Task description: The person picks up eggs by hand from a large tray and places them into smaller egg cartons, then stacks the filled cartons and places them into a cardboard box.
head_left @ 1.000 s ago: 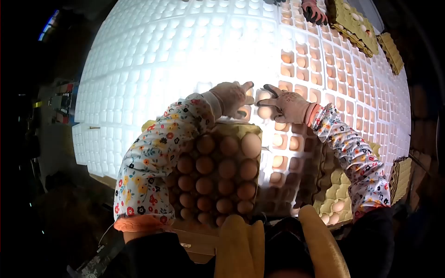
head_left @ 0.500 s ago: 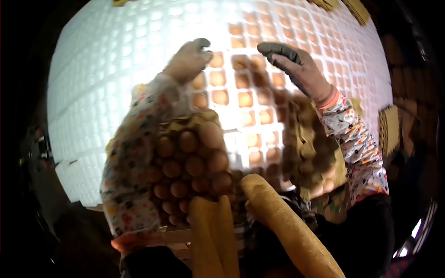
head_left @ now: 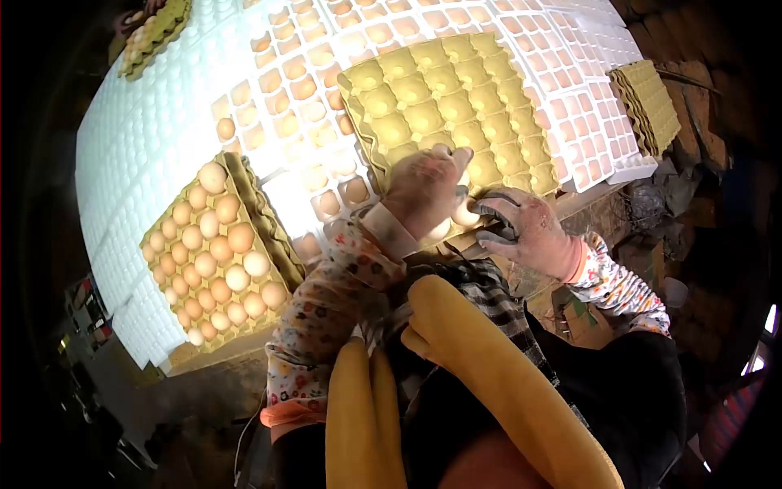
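My left hand (head_left: 428, 187) is closed at the near edge of a yellow-green pulp tray (head_left: 456, 98); anything inside its fingers is hidden. Just to its right, my right hand (head_left: 525, 232) has dark-covered fingers, curled but apart, with the tips beside an egg (head_left: 464, 213). Another egg (head_left: 440, 231) shows under my left hand. The pulp tray's cups show no eggs and it lies tilted over white cell trays. At the left, a second pulp tray (head_left: 273, 232) is filled with rows of brown eggs (head_left: 205, 263).
White cell trays (head_left: 122, 163) cover the lit surface, many cells holding eggs (head_left: 287, 124). Stacked pulp trays (head_left: 645, 106) stand at the right edge. Another egg-filled pulp tray (head_left: 155, 37) is at the top left, by a person's hand (head_left: 151, 6). Two yellow-sleeved forms (head_left: 505, 367) cross below.
Both hands have moved down toward the body, and the left also rightward. The view has shifted; the egg-filled tray now sits farther left and the pulp tray from the right lies in front.
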The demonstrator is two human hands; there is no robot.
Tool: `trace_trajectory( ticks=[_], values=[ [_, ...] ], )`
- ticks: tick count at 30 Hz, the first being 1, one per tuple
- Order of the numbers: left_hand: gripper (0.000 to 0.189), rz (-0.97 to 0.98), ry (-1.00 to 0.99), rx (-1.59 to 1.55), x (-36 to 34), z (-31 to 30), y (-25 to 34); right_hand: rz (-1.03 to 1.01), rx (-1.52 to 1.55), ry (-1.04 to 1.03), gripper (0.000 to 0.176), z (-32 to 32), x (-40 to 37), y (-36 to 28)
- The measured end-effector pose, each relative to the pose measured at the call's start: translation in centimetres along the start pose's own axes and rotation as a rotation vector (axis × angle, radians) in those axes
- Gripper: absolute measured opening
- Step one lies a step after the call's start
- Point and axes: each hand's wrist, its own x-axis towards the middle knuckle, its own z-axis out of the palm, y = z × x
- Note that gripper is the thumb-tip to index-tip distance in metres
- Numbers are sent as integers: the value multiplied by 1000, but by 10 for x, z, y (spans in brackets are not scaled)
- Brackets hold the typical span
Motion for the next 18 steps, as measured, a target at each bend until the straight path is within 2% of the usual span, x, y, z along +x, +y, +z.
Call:
trace_trajectory(
  ticks=[2,3,5,6,8,9,10,11,12,14,15,16,17,18],
  values=[
    [47,42,153,-328,-10,-12,-16,48,111,120,47,9,-6,2],
    [42,-38,225,-593,-20,-21,-20,-18,64,85,46,14,-7,10],
    [33,-466,297,-1433,-42,-40,-13,-133,-38,37,44,32,1,27],
    [31,-457,220,-1270,-46,-37,-16,-276,9,110,40,35,8,42],
    [28,-417,81,-935,-55,-30,-22,28,723,3,39,22,14,46],
    [31,-551,-53,-591,-53,-35,9,192,1071,-69,39,13,18,47],
    [33,-399,8,-172,-58,-12,17,302,1438,-122,37,-2,21,50],
    [36,-237,60,240,-63,10,22,329,1810,-160,35,6,27,62],
    [40,-239,77,237,-62,14,30,429,1726,-74,36,5,33,57],
    [43,-253,87,24,-67,8,23,497,1752,-53,37,3,40,56],
    [44,-272,89,-81,-72,2,17,474,1868,-139,38,5,38,64],
    [45,-327,73,-312,-80,-6,10,436,1985,-255,39,6,46,62],
    [45,-388,74,-533,-90,-17,1,581,1825,-77,41,4,48,49],
    [46,-448,89,-753,-103,-33,-12,498,1896,-176,42,3,53,50]
  ],
)
